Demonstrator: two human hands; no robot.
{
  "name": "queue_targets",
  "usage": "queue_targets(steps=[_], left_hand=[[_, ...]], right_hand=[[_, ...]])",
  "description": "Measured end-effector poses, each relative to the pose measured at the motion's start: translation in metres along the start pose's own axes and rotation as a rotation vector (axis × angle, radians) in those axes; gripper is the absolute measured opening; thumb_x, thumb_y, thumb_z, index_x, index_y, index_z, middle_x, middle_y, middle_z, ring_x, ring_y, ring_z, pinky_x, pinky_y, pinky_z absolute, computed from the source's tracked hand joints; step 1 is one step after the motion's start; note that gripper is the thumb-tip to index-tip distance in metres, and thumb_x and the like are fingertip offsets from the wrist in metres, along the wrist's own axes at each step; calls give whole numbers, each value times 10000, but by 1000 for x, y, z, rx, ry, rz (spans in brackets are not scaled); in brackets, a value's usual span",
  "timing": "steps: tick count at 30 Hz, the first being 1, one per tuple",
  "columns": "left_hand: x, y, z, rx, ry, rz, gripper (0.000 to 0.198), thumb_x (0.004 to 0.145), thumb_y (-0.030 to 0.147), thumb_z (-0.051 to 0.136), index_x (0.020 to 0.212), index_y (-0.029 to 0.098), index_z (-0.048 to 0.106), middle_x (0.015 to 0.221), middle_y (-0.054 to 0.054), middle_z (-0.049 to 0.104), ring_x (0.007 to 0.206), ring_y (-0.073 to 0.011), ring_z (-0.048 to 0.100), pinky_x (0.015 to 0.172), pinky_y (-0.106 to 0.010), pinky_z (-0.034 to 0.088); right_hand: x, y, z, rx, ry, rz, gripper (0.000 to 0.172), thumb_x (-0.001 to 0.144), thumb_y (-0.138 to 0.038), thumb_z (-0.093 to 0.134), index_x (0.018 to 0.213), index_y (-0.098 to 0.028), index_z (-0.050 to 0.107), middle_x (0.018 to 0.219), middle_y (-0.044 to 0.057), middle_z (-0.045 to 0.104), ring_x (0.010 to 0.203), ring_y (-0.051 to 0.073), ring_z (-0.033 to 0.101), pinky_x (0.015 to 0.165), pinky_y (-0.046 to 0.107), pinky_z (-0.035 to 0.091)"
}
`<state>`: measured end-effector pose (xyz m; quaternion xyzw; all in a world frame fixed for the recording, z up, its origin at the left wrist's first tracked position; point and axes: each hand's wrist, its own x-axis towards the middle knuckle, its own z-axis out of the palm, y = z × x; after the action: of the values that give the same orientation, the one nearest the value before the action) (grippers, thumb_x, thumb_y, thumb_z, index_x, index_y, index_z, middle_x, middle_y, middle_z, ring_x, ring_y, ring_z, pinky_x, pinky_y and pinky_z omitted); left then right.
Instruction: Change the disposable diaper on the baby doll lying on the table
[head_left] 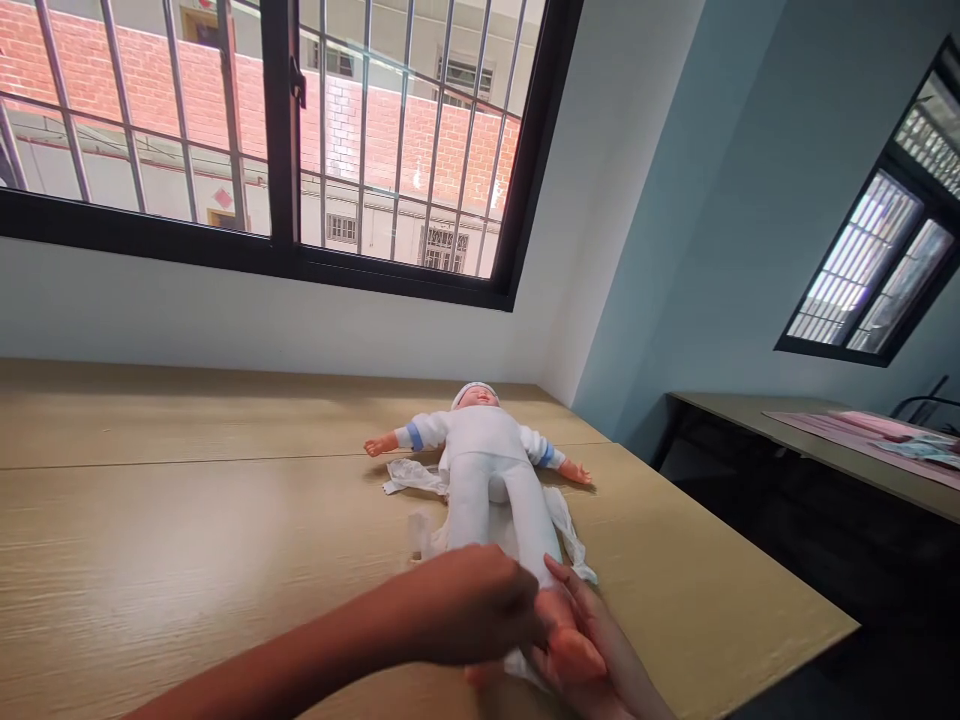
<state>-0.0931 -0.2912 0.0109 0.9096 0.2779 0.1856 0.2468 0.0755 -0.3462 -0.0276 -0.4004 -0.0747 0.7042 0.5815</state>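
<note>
A baby doll (480,430) lies on its back on the wooden table, arms spread, head toward the wall. It wears a white top with blue bands at the cuffs, white trousers (469,495) and a white cap. My right hand (611,640) is wrapped around the doll's lower leg on the right, beside its bare foot (577,655). Across the shins, my left hand (480,600) is closed in a fist near that ankle; what its fingers hold, if anything, is hidden. The doll's other foot is mostly covered by my left hand.
White cloth strips (570,535) stick out from under the doll on both sides. The wooden table (187,540) meets the wall at the back and ends at a slanting right edge. Beyond a gap stands another table (720,425) with pink cloth (840,430). Barred windows are above.
</note>
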Motion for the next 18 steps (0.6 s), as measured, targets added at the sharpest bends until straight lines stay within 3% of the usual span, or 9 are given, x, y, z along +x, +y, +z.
queue_targets(steps=[4,7,15,18], left_hand=[[30,-14,-10,302,149,-99,135,867,213,516,910,121,604,968,-124,617,943,-289,564,817,-413,462],[37,-29,-3,347,241,-202,241,863,269,551,1035,103,525,1092,-146,545,1056,-320,512,867,-466,469],[38,-58,7,-260,510,-229,628,706,285,709,1206,114,370,1251,-182,392,1264,-320,372,1104,-420,344],[42,-60,8,-505,520,-299,765,610,306,784,1240,174,369,1287,-162,410,1277,-353,377,1054,-424,398]], right_hand=[[2,0,2,-1,-18,26,364,641,-183,834,915,-98,610,723,10,644,501,53,547,446,135,463],[4,3,3,-47,-92,28,419,566,-215,880,867,-89,616,667,-13,596,447,24,478,367,112,375],[6,3,5,-197,-49,-59,507,496,-271,912,847,-111,583,580,-71,478,426,13,399,321,109,296],[-2,-2,6,-216,-28,-92,590,427,-345,925,840,-130,561,652,-47,526,459,16,418,330,109,296]])
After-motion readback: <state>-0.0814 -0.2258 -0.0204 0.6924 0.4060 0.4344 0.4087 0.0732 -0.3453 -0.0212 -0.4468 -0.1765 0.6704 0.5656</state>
